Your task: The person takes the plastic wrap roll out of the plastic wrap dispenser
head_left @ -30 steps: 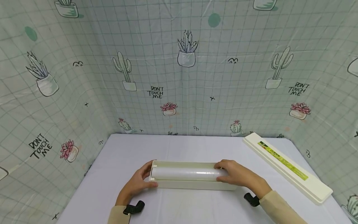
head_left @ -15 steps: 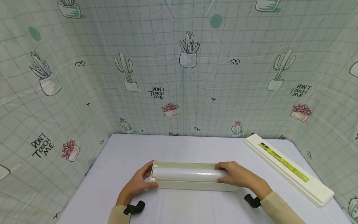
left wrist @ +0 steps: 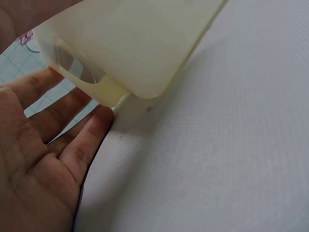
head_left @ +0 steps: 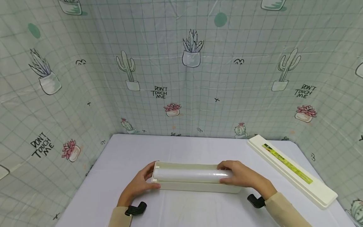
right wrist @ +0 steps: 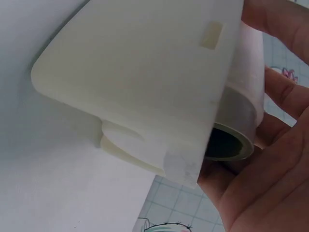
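A cling film roll (head_left: 187, 174) lies lengthwise in a long cream box (head_left: 198, 187) on the table. My left hand (head_left: 140, 182) grips the box's left end, thumb on the front wall and fingers behind. In the left wrist view, fingertips (left wrist: 104, 116) touch the box's end by a cutout. My right hand (head_left: 242, 174) holds the roll's right end between thumb and fingers. From the right wrist, the roll's hollow core (right wrist: 236, 145) shows beyond the box rim, with the right hand (right wrist: 270, 188) around it.
A long cream lid (head_left: 292, 171) with a yellow-green label lies slantwise at the table's right. Cactus-print cloth (head_left: 184, 78) rises behind and on both sides of the white tabletop (head_left: 181, 149). Each wrist wears a black camera mount (head_left: 136, 208).
The view shifts slightly. My right hand and the roll's right end sit marginally higher against the box; the left hand keeps its grip on the box, and the lid stays put.
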A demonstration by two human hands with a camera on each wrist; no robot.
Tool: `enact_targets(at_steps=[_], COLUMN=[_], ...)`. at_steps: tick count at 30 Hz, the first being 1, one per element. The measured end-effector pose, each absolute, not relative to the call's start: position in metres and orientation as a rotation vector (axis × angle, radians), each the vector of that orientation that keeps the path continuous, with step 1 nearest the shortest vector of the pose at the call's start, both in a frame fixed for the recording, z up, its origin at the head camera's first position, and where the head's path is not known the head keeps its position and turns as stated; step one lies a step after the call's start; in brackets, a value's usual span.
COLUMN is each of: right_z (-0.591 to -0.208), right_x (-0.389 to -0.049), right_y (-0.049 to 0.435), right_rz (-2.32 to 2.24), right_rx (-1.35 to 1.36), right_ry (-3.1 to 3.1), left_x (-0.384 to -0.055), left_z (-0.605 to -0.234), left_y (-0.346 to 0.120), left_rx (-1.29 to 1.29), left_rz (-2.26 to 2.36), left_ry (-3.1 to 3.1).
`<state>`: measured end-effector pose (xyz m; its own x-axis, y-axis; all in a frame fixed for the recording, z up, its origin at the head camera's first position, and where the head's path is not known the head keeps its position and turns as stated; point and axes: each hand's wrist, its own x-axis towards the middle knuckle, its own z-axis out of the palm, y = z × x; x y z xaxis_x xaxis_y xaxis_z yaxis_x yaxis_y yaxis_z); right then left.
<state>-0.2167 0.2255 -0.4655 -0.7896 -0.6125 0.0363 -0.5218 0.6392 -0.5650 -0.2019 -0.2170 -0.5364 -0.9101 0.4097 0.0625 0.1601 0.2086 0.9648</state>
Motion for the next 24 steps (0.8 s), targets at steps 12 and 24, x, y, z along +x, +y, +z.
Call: enact_targets(at_steps=[12, 24], right_z=[-0.461, -0.460], right_x=[-0.213, -0.210], right_y=[0.221, 0.215], right_rz=[-0.874, -0.879], right_rx=[-0.948, -0.866], right_ry=[2.601, 2.575], left_x=[-0.204, -0.204], left_z=[-0.537, -0.537], left_y=[-0.218, -0.217], left_rx=[0.537, 0.504], left_rz=[1.771, 1.743], left_ry=[2.268, 2.293])
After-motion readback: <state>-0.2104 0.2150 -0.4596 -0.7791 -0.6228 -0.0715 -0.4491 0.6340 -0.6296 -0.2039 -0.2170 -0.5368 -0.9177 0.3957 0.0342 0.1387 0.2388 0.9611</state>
